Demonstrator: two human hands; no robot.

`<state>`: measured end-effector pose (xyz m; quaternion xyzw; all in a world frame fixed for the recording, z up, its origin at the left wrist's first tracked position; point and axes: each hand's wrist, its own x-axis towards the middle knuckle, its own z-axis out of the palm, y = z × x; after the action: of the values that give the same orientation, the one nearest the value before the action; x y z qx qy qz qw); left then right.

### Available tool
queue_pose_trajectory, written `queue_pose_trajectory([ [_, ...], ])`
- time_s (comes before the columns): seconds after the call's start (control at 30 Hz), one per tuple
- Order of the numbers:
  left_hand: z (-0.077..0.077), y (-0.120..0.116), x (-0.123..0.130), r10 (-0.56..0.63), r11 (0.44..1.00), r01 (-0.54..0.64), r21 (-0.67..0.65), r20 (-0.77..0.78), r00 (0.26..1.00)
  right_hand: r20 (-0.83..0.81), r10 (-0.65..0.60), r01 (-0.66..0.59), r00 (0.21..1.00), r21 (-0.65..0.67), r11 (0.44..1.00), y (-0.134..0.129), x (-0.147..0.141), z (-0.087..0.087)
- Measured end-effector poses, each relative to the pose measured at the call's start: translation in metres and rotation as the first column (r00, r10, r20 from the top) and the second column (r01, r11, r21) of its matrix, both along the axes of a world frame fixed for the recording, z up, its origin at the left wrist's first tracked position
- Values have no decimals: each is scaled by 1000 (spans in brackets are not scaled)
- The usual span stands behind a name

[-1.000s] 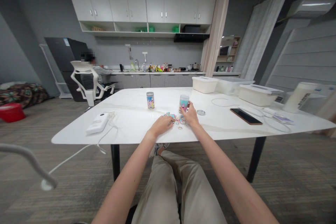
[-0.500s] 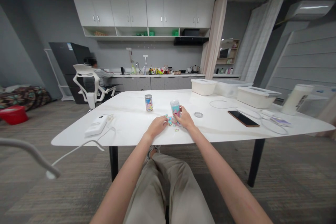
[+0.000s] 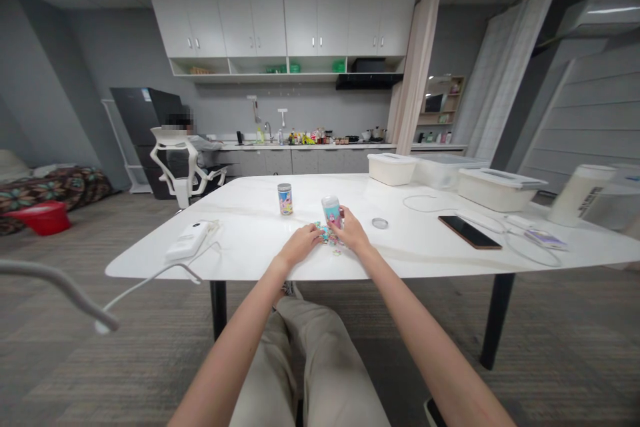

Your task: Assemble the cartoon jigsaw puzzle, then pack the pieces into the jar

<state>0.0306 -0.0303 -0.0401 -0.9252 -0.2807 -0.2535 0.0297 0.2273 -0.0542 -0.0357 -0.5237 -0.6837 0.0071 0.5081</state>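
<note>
The right grip (image 3: 354,232) was wrapped around a tilted printed jar (image 3: 331,209), partly hiding it; the left hand (image 3: 301,244) curled at blurry colourful pieces (image 3: 326,235), whether holding any I couldn't tell.

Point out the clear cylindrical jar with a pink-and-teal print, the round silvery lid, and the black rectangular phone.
Clear jar (image 3: 331,212), head view: its printed side.
Silvery lid (image 3: 380,223), head view: its flat face.
Black phone (image 3: 470,232), head view: its dark screen.
</note>
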Motion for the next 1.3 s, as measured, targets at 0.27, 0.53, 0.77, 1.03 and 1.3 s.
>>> queue_pose_trajectory([
  [0.27, 1, -1, 1, 7, 999, -8, -43, -11, 1000, 19, 3, -3, 1000, 5, 1000, -1, 0, 0],
  [0.53, 7, -8, 3, 38, 989, -20, -143, 123, 992, 37, 16, -17, 999, 33, 999, -1, 3, -1],
  [0.77, 6, 4, -1, 84, 902, 94, -422, 384, 919, 130, 11, -20, 991, 68, 997, -3, 4, -2],
  [1.03, 7, 19, -6, 327, 624, 323, -711, 613, 719, 231, -16, -8, 973, 102, 995, -6, 6, 0],
  [1.3, 12, 10, -10, 348, 616, 368, -696, 660, 666, 348, -43, 3, 937, 114, 994, -11, 6, 8],
])
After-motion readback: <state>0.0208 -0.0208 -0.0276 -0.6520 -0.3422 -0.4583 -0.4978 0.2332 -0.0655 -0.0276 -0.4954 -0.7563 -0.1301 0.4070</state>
